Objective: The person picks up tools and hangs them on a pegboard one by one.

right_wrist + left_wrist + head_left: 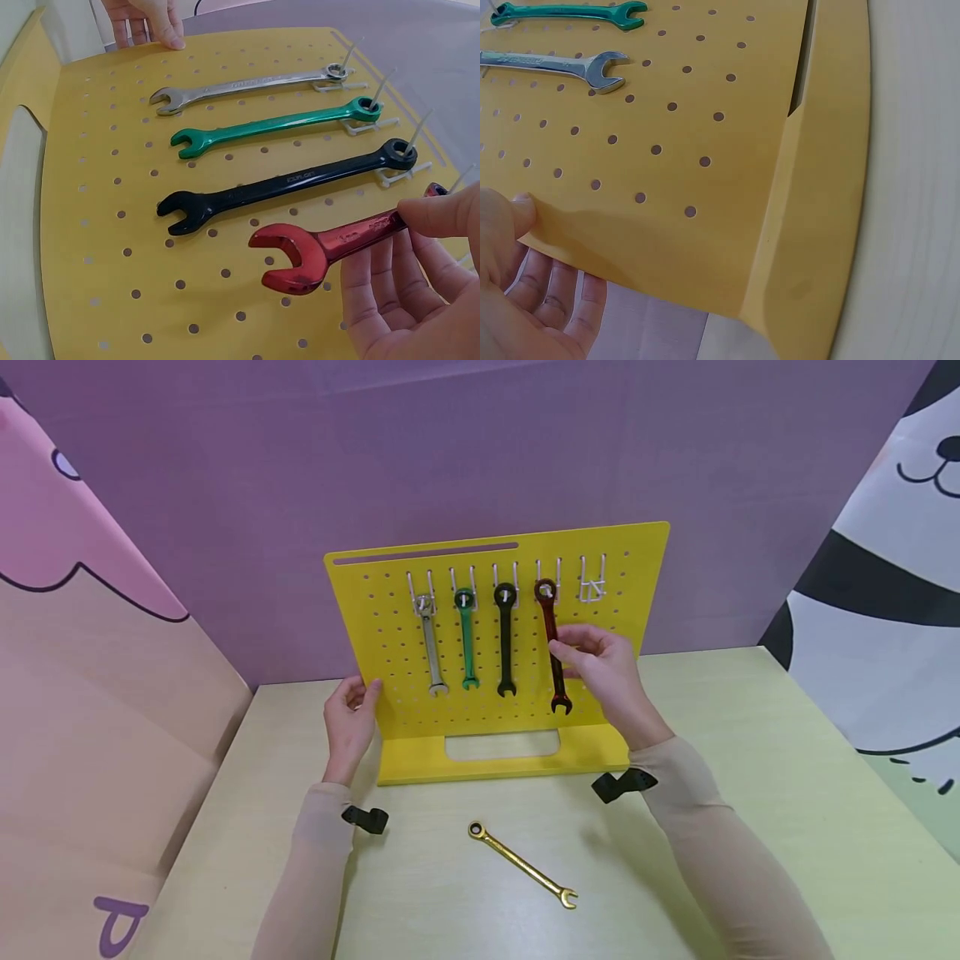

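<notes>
My right hand (600, 670) pinches a red wrench (352, 238) by its shaft, thumb in front and fingers behind. The wrench's ring end is at a white hook on the yellow pegboard (405, 710), its open end pointing down. My left hand (350, 722) holds the board's left edge, thumb on the front face and fingers behind. Silver (432, 652), green (467, 639) and black (506, 643) wrenches hang in a row from hooks to the left of the red one. On the table in front of the board lies a gold wrench (521, 863), slanted.
At the right end of the row is a white hook (592, 587) with no wrench on it. The pegboard's base stands on a pale wooden table (420, 893). A purple cloth (480, 452) hangs behind, with printed panels at both sides.
</notes>
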{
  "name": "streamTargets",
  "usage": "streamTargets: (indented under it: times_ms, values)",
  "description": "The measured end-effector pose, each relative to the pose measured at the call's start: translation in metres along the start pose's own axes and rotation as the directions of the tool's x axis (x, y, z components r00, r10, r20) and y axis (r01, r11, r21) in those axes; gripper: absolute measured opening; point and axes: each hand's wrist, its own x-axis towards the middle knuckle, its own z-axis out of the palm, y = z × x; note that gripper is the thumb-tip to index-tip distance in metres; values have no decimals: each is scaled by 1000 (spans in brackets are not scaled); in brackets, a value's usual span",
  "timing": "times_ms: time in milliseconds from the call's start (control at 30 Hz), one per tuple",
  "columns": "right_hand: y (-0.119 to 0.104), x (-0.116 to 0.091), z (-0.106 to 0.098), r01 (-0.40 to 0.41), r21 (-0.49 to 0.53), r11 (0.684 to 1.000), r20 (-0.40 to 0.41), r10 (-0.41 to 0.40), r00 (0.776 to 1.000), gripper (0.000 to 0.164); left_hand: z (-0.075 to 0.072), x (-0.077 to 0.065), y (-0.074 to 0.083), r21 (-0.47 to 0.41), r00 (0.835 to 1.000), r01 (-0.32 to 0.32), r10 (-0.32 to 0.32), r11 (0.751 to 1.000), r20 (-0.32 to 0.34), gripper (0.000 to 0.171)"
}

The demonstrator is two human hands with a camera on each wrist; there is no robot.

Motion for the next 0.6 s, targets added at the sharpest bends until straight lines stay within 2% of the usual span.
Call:
streamTargets:
  times_ms: [233, 367, 500, 600]
  values:
    - [7, 7, 3, -4, 27, 1000, -18, 4, 1000, 36, 1, 0, 0, -2, 1000, -2, 2, 1000, -5, 32]
    - [13, 11, 5, 24, 18, 1000, -44, -23, 999, 37, 1, 0, -2, -7, 1000, -6, 6, 1000, -8, 32]
    - [22, 16, 9, 117, -56, 992, -107, -122, 987, 35, 2, 1, -3, -13, 1000, -9, 9, 1000, -11, 31]
    - [31, 20, 14, 214, -145, 966, -161, -236, 958, 31, 1, 1, -3, -14, 1000, -7, 7, 1000, -12, 31]
